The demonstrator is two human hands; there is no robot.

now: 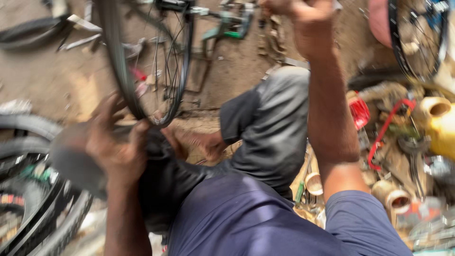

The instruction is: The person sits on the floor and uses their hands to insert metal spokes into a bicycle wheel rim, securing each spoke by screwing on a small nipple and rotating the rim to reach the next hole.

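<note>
Fingers [137,130] of one left hand [116,147] grip one spoked wheel [151,61]; right hand [308,23] blurred, grip unclear.

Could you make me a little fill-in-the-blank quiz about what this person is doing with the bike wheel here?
1. The left hand grips the tyre of a spoked bicycle ____.
2. The right hand is raised toward the ____ edge of the picture.
3. The container at the right edge, among the scattered parts, is ____ in colour.
4. The person's shirt is dark ____.

Missing words: wheel; top; yellow; blue
</note>
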